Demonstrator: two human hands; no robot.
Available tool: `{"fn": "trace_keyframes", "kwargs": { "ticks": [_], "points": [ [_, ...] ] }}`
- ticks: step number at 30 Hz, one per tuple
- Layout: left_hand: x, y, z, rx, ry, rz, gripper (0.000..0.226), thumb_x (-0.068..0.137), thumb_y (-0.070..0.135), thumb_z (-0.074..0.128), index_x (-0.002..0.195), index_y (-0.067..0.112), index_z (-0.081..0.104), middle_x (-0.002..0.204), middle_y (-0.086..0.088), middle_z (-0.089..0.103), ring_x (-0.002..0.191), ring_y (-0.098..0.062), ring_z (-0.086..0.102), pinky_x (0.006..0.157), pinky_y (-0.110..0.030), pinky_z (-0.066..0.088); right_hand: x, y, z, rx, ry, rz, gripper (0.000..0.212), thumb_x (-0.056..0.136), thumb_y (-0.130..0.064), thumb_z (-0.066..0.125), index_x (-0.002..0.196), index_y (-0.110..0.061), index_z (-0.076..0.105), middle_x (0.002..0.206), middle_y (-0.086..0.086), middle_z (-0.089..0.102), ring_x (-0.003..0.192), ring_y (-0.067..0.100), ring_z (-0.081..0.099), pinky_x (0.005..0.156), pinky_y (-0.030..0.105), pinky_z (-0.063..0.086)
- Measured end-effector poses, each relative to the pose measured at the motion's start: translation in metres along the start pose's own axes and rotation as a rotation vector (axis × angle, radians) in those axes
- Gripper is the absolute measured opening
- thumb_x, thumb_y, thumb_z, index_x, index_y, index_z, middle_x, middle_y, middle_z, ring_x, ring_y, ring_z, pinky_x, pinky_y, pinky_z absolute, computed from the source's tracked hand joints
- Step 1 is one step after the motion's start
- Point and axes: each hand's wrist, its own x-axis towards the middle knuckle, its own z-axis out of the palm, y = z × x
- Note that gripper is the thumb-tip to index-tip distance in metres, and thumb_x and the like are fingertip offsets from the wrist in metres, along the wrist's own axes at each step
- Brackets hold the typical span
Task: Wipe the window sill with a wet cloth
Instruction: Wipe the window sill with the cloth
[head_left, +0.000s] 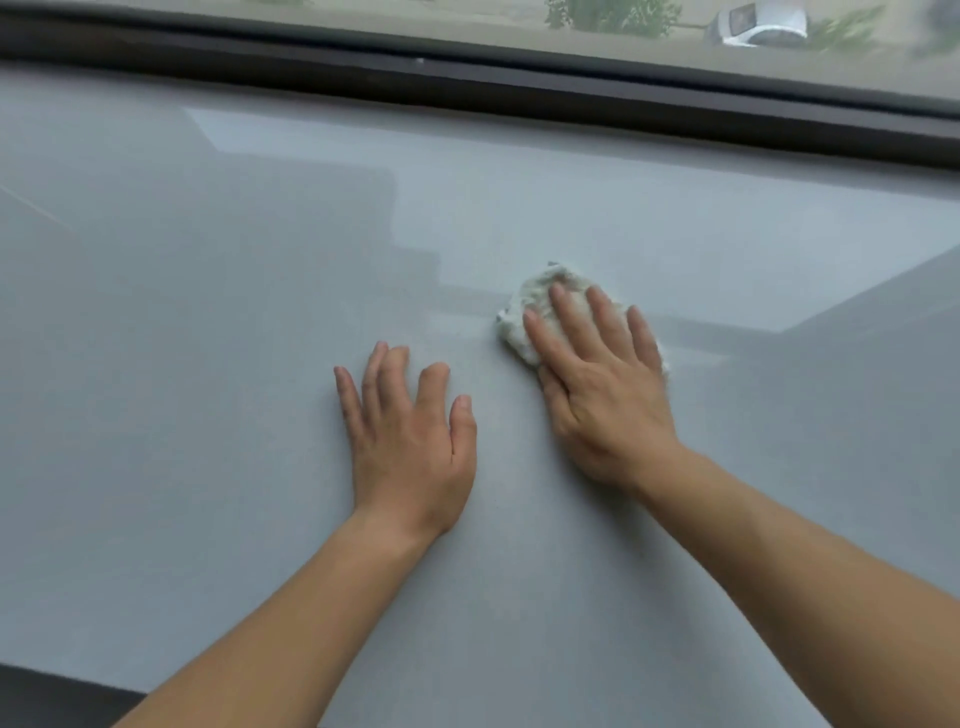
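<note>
A wide pale grey window sill (208, 322) fills most of the head view. A small crumpled white cloth (527, 306) lies on it right of centre. My right hand (597, 384) presses flat on the cloth, fingers spread over it, so only the cloth's far and left edges show. My left hand (410, 441) rests palm down on the bare sill just left of the cloth, fingers apart, holding nothing. A faint damp streak runs sideways on the sill at the cloth's level.
A dark window frame (467, 88) borders the sill's far edge, with glass above it showing a street, greenery and a white car (758, 26). The sill's near edge (62, 680) shows at the bottom left, dark below it.
</note>
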Motion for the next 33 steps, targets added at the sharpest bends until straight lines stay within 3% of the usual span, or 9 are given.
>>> {"fn": "trace_keyframes", "kwargs": {
  "ticks": [3, 9, 11, 16, 19, 22, 27, 30, 33],
  "points": [
    [0.044, 0.008, 0.0, -0.022, 0.017, 0.064, 0.054, 0.093, 0.042, 0.027, 0.136, 0.015, 0.048, 0.153, -0.019, 0.032, 0.147, -0.034, 0.018, 0.119, -0.056, 0.001, 0.019, 0.029, -0.007, -0.022, -0.031, -0.098, 0.053, 0.099, -0.044, 0.029, 0.152, -0.04, 0.027, 0.164, -0.009, 0.017, 0.152, 0.023, 0.012, 0.121, 0.045, 0.005],
    [0.102, 0.02, 0.014, 0.053, -0.164, 0.122, 0.068, 0.091, 0.053, 0.013, 0.154, 0.028, 0.018, 0.165, -0.005, -0.001, 0.15, -0.023, -0.011, 0.119, -0.049, -0.009, 0.1, 0.053, -0.016, 0.046, 0.047, 0.397, 0.053, 0.102, -0.039, 0.024, 0.154, -0.039, 0.018, 0.166, -0.007, 0.004, 0.152, 0.023, -0.001, 0.122, 0.047, -0.004],
    [0.1, 0.021, 0.018, 0.135, -0.155, 0.136, 0.068, 0.092, 0.054, 0.014, 0.155, 0.027, 0.015, 0.165, -0.007, -0.002, 0.15, -0.025, -0.012, 0.119, -0.051, -0.007, 0.097, 0.036, -0.013, 0.03, 0.044, 0.347, 0.053, 0.102, -0.039, 0.026, 0.154, -0.037, 0.017, 0.166, -0.005, 0.005, 0.152, 0.025, 0.0, 0.122, 0.048, -0.003],
    [0.101, 0.02, 0.02, 0.167, -0.115, 0.136, 0.066, 0.093, 0.051, 0.023, 0.154, 0.024, 0.022, 0.164, -0.01, 0.006, 0.151, -0.028, -0.004, 0.12, -0.055, 0.0, 0.092, 0.048, -0.013, -0.048, -0.023, -0.087, 0.053, 0.099, -0.045, 0.028, 0.152, -0.039, 0.028, 0.164, -0.008, 0.018, 0.152, 0.023, 0.013, 0.121, 0.046, 0.008],
    [0.1, 0.021, 0.019, 0.162, -0.124, 0.144, 0.066, 0.094, 0.05, 0.025, 0.153, 0.023, 0.024, 0.164, -0.011, 0.006, 0.151, -0.029, -0.003, 0.12, -0.055, 0.002, 0.135, 0.082, -0.025, 0.001, 0.002, 0.118, 0.054, 0.099, -0.043, 0.028, 0.153, -0.039, 0.025, 0.165, -0.007, 0.014, 0.152, 0.023, 0.01, 0.121, 0.046, 0.004],
    [0.101, 0.02, 0.019, 0.17, -0.126, 0.138, 0.065, 0.094, 0.05, 0.027, 0.153, 0.023, 0.024, 0.164, -0.011, 0.007, 0.151, -0.029, -0.003, 0.12, -0.056, 0.004, 0.161, 0.065, -0.021, 0.026, 0.056, 0.363, 0.054, 0.1, -0.037, 0.031, 0.154, -0.036, 0.022, 0.166, -0.004, 0.009, 0.152, 0.026, 0.004, 0.121, 0.05, -0.001],
    [0.101, 0.021, 0.019, 0.179, -0.127, 0.144, 0.065, 0.093, 0.048, 0.032, 0.153, 0.023, 0.027, 0.163, -0.012, 0.011, 0.151, -0.031, 0.002, 0.119, -0.057, 0.008, 0.161, 0.027, -0.013, -0.021, 0.003, -0.051, 0.051, 0.102, -0.046, 0.025, 0.153, -0.039, 0.026, 0.165, -0.008, 0.015, 0.152, 0.025, 0.01, 0.121, 0.048, 0.004],
    [0.101, 0.021, 0.019, 0.197, -0.139, 0.146, 0.066, 0.093, 0.049, 0.031, 0.153, 0.023, 0.026, 0.163, -0.012, 0.011, 0.151, -0.031, 0.001, 0.119, -0.057, 0.008, 0.169, 0.059, -0.021, -0.01, -0.001, -0.03, 0.053, 0.1, -0.05, 0.023, 0.152, -0.041, 0.026, 0.164, -0.009, 0.015, 0.152, 0.023, 0.01, 0.121, 0.045, 0.005],
    [0.101, 0.022, 0.018, 0.202, -0.144, 0.141, 0.066, 0.093, 0.049, 0.029, 0.153, 0.023, 0.024, 0.164, -0.012, 0.009, 0.151, -0.03, 0.0, 0.119, -0.057, 0.008, 0.147, 0.123, -0.033, -0.004, 0.032, 0.139, 0.054, 0.098, -0.051, 0.024, 0.152, -0.041, 0.027, 0.164, -0.008, 0.018, 0.152, 0.021, 0.012, 0.12, 0.043, 0.005]
  ]
}}
